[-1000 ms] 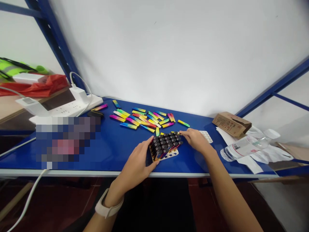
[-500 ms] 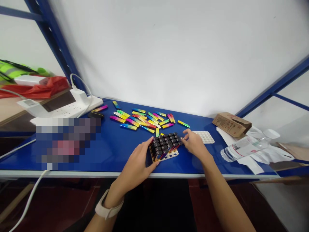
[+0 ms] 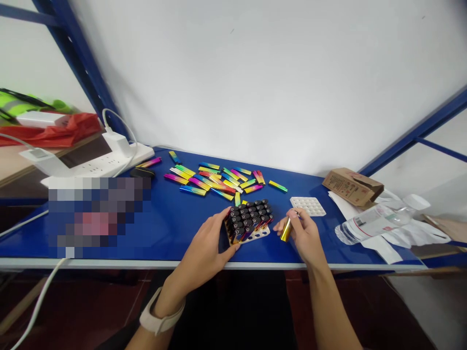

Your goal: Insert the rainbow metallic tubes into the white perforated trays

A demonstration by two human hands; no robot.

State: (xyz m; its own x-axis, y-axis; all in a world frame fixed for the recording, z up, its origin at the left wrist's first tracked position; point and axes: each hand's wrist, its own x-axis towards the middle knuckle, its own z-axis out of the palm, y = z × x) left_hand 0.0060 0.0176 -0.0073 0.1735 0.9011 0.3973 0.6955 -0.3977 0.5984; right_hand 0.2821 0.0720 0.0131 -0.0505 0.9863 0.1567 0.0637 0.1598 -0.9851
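From the head view, the rack (image 3: 257, 236) sits on the table (image 3: 164, 218) near its front edge, packed with upright black-topped sticks (image 3: 251, 215), their tops level and close together; the near right holes show bare. The left hand (image 3: 207, 242) wraps the rack's left side, fingertips at the far end and thumb at the near corner, a wide grip that probably stops the rack sliding or tipping. Just right of the rack, the right hand (image 3: 304, 233) pinches a gold tube (image 3: 286, 230) between thumb and fingers, tilted, lower end toward the person, perhaps because that leaves most of it in sight. Behind the rack lie loose shells (image 3: 199, 183), seemingly spread there for easy reach. A white tray (image 3: 308, 206) rests flat, right of the rack and apart from it; farther right, the bottle (image 3: 379, 221) and box (image 3: 352, 187) look set aside, out of the hands' way
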